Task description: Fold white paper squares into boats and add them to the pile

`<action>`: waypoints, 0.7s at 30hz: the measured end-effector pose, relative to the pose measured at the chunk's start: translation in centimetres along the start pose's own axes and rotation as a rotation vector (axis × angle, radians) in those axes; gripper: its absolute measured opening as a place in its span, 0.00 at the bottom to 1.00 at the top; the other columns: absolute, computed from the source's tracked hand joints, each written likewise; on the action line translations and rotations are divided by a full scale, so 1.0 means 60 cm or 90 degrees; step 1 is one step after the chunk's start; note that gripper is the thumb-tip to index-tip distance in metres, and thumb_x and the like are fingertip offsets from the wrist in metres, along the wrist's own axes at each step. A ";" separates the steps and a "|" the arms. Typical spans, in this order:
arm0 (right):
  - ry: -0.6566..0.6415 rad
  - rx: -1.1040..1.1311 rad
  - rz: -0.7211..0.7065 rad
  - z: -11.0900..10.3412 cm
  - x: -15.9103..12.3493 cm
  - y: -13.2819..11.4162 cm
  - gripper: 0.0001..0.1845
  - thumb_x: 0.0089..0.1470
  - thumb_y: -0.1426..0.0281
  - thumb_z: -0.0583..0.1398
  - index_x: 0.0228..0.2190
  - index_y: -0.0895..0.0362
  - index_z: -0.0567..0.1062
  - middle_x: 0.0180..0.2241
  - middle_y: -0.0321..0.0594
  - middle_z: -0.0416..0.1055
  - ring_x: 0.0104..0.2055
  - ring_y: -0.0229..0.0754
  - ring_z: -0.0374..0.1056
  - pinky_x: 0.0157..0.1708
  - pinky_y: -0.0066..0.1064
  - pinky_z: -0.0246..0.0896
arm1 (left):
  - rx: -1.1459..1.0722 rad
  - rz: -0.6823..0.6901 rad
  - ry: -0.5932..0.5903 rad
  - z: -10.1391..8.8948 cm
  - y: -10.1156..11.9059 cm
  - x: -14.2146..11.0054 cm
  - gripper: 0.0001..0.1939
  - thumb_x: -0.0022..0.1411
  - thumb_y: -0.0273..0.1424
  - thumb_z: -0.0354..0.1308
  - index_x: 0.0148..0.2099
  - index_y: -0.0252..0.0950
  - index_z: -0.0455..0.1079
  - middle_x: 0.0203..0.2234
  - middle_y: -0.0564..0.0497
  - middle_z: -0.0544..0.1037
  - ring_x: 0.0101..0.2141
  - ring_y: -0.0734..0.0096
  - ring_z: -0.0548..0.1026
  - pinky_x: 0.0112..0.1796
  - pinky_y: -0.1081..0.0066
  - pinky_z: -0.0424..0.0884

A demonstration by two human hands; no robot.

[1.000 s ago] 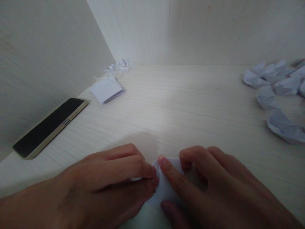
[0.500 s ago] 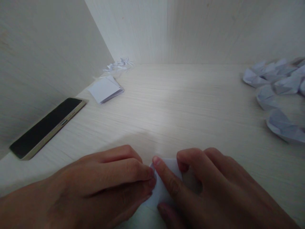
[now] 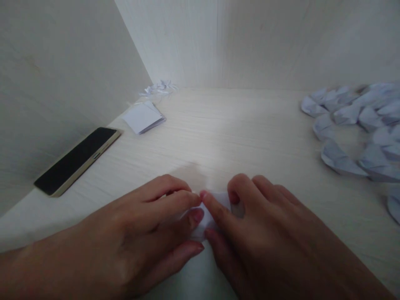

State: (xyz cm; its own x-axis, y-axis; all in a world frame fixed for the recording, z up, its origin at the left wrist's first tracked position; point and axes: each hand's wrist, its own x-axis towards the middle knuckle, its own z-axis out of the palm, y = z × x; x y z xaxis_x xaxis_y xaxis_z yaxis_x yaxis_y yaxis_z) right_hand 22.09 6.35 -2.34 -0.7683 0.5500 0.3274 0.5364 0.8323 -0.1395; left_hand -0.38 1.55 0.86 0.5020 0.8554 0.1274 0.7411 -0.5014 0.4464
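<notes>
A small folded piece of white paper (image 3: 222,201) lies on the pale wood-grain table between my hands, mostly covered by fingers. My left hand (image 3: 150,225) comes in from the left, its fingertips on the paper's left side and its thumb low, near the close edge. From the right, my right hand (image 3: 262,233) presses its index fingertip on the paper's top left, with the thumb at the near edge and the other fingers curled by the right side. Both index fingertips almost meet at the upper edge.
A phone (image 3: 76,160) with a dark screen lies at the left by the side panel. Behind it are a stack of white paper squares (image 3: 143,117) and shredded paper strips (image 3: 161,87). Several folded paper boats (image 3: 340,160) are grouped at the right, near the back panel.
My left fingers have spread, the thumb dropping away from the index finger. My right index finger stays pressed on the paper. The view has shifted, bringing more paper boats into sight.
</notes>
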 end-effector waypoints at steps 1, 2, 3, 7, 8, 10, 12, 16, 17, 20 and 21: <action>-0.012 0.001 -0.002 -0.004 0.000 -0.002 0.05 0.59 0.69 0.59 0.36 0.55 0.76 0.31 0.43 0.69 0.30 0.42 0.62 0.31 0.34 0.55 | 0.035 0.017 0.002 0.002 0.004 -0.002 0.12 0.68 0.37 0.57 0.53 0.47 0.75 0.44 0.50 0.80 0.45 0.61 0.78 0.47 0.63 0.79; -0.023 0.001 -0.002 -0.008 0.001 -0.005 0.05 0.59 0.69 0.60 0.36 0.55 0.77 0.32 0.43 0.69 0.31 0.42 0.62 0.32 0.35 0.55 | 0.072 0.035 -0.009 0.005 0.009 -0.004 0.13 0.68 0.38 0.58 0.54 0.46 0.74 0.44 0.48 0.80 0.46 0.59 0.78 0.48 0.60 0.78; -0.036 0.000 0.001 -0.012 0.002 -0.007 0.06 0.59 0.69 0.60 0.36 0.55 0.77 0.32 0.43 0.69 0.32 0.43 0.62 0.32 0.35 0.55 | 0.108 0.052 -0.022 0.008 0.014 -0.008 0.15 0.68 0.40 0.58 0.55 0.44 0.73 0.46 0.47 0.80 0.47 0.56 0.78 0.50 0.56 0.77; -0.097 -0.025 0.036 -0.029 0.006 -0.015 0.11 0.63 0.66 0.57 0.42 0.53 0.79 0.36 0.46 0.70 0.34 0.45 0.63 0.35 0.36 0.56 | 0.214 0.054 0.003 0.026 0.039 -0.037 0.34 0.65 0.52 0.58 0.65 0.36 0.65 0.58 0.37 0.74 0.61 0.44 0.69 0.63 0.41 0.60; -0.113 -0.032 0.044 -0.033 0.007 -0.017 0.13 0.64 0.64 0.57 0.43 0.53 0.79 0.38 0.47 0.70 0.35 0.46 0.64 0.35 0.36 0.56 | 0.225 0.037 -0.004 0.030 0.044 -0.047 0.40 0.64 0.55 0.56 0.68 0.34 0.61 0.62 0.35 0.70 0.64 0.42 0.65 0.65 0.40 0.53; -0.126 -0.045 0.046 -0.039 0.010 -0.020 0.16 0.65 0.62 0.56 0.48 0.52 0.79 0.39 0.48 0.70 0.36 0.46 0.64 0.36 0.37 0.57 | 0.230 0.001 -0.028 0.036 0.052 -0.065 0.45 0.63 0.59 0.53 0.72 0.36 0.54 0.67 0.36 0.64 0.67 0.42 0.59 0.67 0.38 0.42; -0.124 -0.054 0.044 -0.042 0.010 -0.023 0.19 0.66 0.62 0.55 0.53 0.51 0.77 0.41 0.49 0.70 0.37 0.47 0.65 0.38 0.37 0.58 | 0.219 -0.026 -0.038 0.039 0.057 -0.078 0.46 0.65 0.59 0.51 0.74 0.38 0.48 0.69 0.39 0.59 0.69 0.42 0.53 0.67 0.37 0.36; -0.094 -0.040 0.023 -0.037 0.003 -0.025 0.20 0.66 0.62 0.54 0.54 0.54 0.77 0.47 0.53 0.70 0.45 0.51 0.66 0.44 0.41 0.61 | 0.227 -0.043 -0.035 0.041 0.063 -0.085 0.44 0.67 0.58 0.47 0.74 0.38 0.47 0.70 0.40 0.56 0.70 0.43 0.50 0.66 0.36 0.36; -0.080 -0.026 0.012 -0.035 0.000 -0.024 0.20 0.66 0.63 0.54 0.55 0.54 0.76 0.50 0.53 0.69 0.48 0.51 0.65 0.47 0.42 0.61 | 0.234 -0.045 -0.030 0.043 0.064 -0.084 0.44 0.67 0.58 0.46 0.74 0.37 0.48 0.70 0.39 0.57 0.70 0.43 0.51 0.66 0.37 0.37; -0.053 0.030 0.016 -0.027 -0.007 -0.020 0.20 0.67 0.64 0.54 0.55 0.53 0.76 0.52 0.51 0.70 0.50 0.51 0.65 0.51 0.44 0.60 | 0.245 -0.038 0.013 0.053 0.066 -0.078 0.43 0.67 0.58 0.47 0.72 0.33 0.55 0.69 0.37 0.60 0.70 0.42 0.51 0.66 0.38 0.41; -0.046 0.050 0.035 -0.026 -0.007 -0.018 0.21 0.66 0.64 0.56 0.57 0.54 0.74 0.53 0.51 0.71 0.51 0.51 0.65 0.52 0.44 0.60 | 0.242 -0.040 0.036 0.058 0.066 -0.076 0.40 0.68 0.57 0.47 0.70 0.33 0.58 0.68 0.37 0.62 0.70 0.43 0.53 0.66 0.39 0.44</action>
State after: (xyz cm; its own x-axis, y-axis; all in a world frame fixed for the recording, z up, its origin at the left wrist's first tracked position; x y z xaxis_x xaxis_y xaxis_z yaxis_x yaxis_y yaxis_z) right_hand 22.37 5.13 -0.89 -0.7630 0.5964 0.2493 0.5517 0.8018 -0.2296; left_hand 1.79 -4.79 -1.03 0.4332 0.8864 0.1630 0.8871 -0.4513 0.0966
